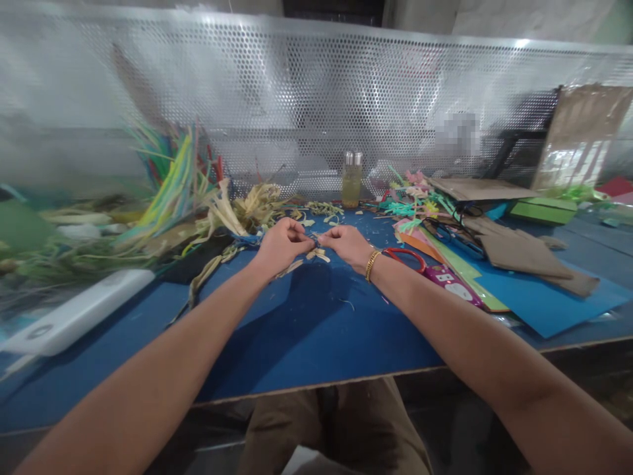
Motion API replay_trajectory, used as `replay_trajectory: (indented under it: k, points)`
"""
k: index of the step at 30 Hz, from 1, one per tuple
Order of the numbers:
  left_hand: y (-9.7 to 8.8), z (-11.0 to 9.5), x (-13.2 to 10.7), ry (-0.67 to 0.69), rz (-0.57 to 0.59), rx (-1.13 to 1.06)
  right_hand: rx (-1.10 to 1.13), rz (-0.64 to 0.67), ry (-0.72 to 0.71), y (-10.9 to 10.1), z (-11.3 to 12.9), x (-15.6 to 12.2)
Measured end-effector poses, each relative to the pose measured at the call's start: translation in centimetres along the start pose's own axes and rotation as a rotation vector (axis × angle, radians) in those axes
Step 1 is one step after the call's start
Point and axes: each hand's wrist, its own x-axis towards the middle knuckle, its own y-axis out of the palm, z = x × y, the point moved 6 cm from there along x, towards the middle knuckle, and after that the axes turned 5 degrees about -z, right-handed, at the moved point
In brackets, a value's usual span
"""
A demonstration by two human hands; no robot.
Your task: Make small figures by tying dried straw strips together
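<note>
Both my arms reach out over a blue table top. My left hand and my right hand meet at the middle of the table, fingers pinched together on a small bundle of pale dried leaf strips. Loose ends of the strips hang below and between the two hands, just above the table. A gold bracelet sits on my right wrist. Red-handled scissors lie just right of my right wrist.
A heap of dried leaves and coloured strips fills the left back. A white flat device lies at left. A glass bottle stands at the back centre. Coloured paper sheets and cardboard cover the right. A perforated metal screen closes the back.
</note>
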Motion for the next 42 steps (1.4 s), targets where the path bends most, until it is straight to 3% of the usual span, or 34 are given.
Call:
replay_trajectory:
  k: [13, 22, 27, 42]
  points:
    - [0.0, -0.2, 0.0, 0.085, -0.050, 0.061, 0.134, 0.082, 0.090, 0.7, 0.0, -0.4]
    - [0.0, -1.1, -0.3, 0.235, -0.032, 0.286, 0.192, 0.057, 0.175, 0.7, -0.7, -0.2]
    - [0.0, -1.7, -0.3, 0.336, -0.020, 0.320, 0.187, 0.028, 0.157, 0.5, -0.9, 0.1]
    - [0.3, -1.4, -0.4, 0.303, -0.031, 0.344, -0.002, -0.041, 0.027, 0.3, 0.0, -0.4]
